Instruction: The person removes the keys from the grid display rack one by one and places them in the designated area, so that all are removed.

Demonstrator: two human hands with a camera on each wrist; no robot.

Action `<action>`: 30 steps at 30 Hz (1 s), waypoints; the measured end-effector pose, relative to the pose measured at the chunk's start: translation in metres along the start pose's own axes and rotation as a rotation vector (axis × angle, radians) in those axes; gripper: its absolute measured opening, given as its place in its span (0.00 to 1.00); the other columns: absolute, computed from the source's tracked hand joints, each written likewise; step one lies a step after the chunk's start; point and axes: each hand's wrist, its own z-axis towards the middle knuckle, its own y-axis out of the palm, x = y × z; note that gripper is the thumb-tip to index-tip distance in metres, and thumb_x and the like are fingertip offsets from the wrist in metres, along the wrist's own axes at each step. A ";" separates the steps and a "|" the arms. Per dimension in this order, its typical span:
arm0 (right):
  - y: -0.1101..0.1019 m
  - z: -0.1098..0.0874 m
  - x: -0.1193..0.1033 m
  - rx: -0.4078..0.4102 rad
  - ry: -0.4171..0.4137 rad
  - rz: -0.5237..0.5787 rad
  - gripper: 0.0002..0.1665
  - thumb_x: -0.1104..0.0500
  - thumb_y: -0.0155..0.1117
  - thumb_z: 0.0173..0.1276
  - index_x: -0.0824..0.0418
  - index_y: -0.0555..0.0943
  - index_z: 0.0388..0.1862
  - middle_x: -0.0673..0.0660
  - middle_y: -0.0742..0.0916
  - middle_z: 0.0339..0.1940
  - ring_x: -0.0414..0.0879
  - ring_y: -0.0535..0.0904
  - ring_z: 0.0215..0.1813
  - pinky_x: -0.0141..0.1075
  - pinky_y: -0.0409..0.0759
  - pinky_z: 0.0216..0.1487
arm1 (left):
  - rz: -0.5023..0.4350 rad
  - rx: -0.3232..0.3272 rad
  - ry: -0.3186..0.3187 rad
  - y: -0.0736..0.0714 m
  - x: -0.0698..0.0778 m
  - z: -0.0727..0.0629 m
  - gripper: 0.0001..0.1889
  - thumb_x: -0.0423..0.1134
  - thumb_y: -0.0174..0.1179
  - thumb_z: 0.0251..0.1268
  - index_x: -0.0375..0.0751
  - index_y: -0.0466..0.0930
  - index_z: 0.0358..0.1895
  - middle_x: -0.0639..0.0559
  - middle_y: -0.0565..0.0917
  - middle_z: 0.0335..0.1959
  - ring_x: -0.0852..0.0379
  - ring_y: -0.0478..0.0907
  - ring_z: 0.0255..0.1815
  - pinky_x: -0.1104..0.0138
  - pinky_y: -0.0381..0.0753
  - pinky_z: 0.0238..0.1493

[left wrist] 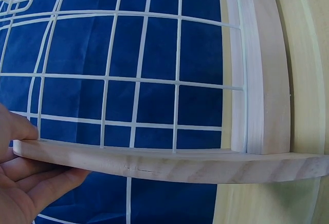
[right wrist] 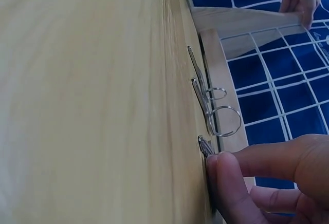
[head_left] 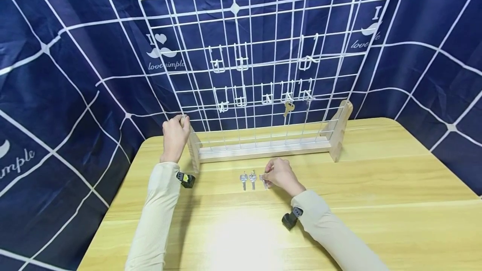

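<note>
My left hand [head_left: 175, 137] grips the upper end of the rack's left wooden support [left wrist: 144, 165], thumb on one side and fingers on the other. On the table, my right hand [head_left: 280, 175] pinches a silver key [right wrist: 205, 146] between thumb and finger; the fingers cover much of it. Left of that hand lie two more silver keys, one at the outer end [head_left: 244, 181] and one in the middle [head_left: 253, 181]. Each has a small metal ring, and one ring [right wrist: 226, 134] stands up in the right wrist view.
A white wire grid rack [head_left: 263, 43] stands at the back on a wooden base [head_left: 263, 150]. Several white wire hooks [head_left: 241, 62] hang on it. A brass key [head_left: 288, 107] and a darker key [head_left: 308, 110] hang from lower hooks at the right. Blue patterned cloth [head_left: 67, 74] surrounds the table.
</note>
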 end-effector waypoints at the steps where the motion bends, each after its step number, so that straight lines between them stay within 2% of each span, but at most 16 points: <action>1: 0.001 0.000 0.000 0.005 0.003 0.000 0.09 0.73 0.70 0.54 0.70 0.77 0.31 0.60 0.84 0.23 0.44 0.81 0.17 0.32 0.80 0.22 | 0.001 0.000 0.002 0.000 0.000 0.000 0.14 0.36 0.55 0.66 0.30 0.78 0.24 0.35 0.79 0.19 0.31 0.79 0.30 0.48 0.76 0.38; 8: 0.002 0.001 0.000 0.009 -0.084 -0.026 0.09 0.72 0.71 0.53 0.69 0.78 0.30 0.57 0.83 0.19 0.43 0.79 0.17 0.32 0.78 0.20 | -0.002 -0.004 -0.006 0.001 0.001 0.001 0.13 0.36 0.56 0.65 0.31 0.78 0.25 0.36 0.79 0.19 0.31 0.79 0.29 0.48 0.76 0.38; 12: 0.002 0.001 0.000 -0.004 -0.082 -0.016 0.08 0.71 0.71 0.54 0.69 0.78 0.28 0.56 0.83 0.18 0.43 0.80 0.16 0.32 0.79 0.21 | -0.003 0.004 0.011 0.002 0.001 0.002 0.13 0.36 0.55 0.65 0.29 0.80 0.27 0.35 0.80 0.21 0.31 0.79 0.30 0.47 0.76 0.39; 22: 0.003 0.001 -0.003 -0.006 -0.012 0.015 0.06 0.71 0.68 0.57 0.70 0.78 0.28 0.59 0.84 0.20 0.43 0.80 0.15 0.33 0.80 0.21 | 0.011 -0.015 0.001 0.000 0.001 0.003 0.14 0.36 0.54 0.67 0.26 0.82 0.33 0.32 0.81 0.22 0.30 0.78 0.30 0.47 0.76 0.40; 30: 0.006 -0.001 -0.005 -0.036 0.074 0.062 0.07 0.72 0.66 0.60 0.70 0.76 0.32 0.61 0.84 0.20 0.44 0.81 0.15 0.34 0.80 0.22 | 0.011 -0.030 -0.009 0.001 0.000 0.001 0.15 0.37 0.53 0.68 0.26 0.82 0.34 0.34 0.79 0.20 0.32 0.78 0.28 0.48 0.77 0.38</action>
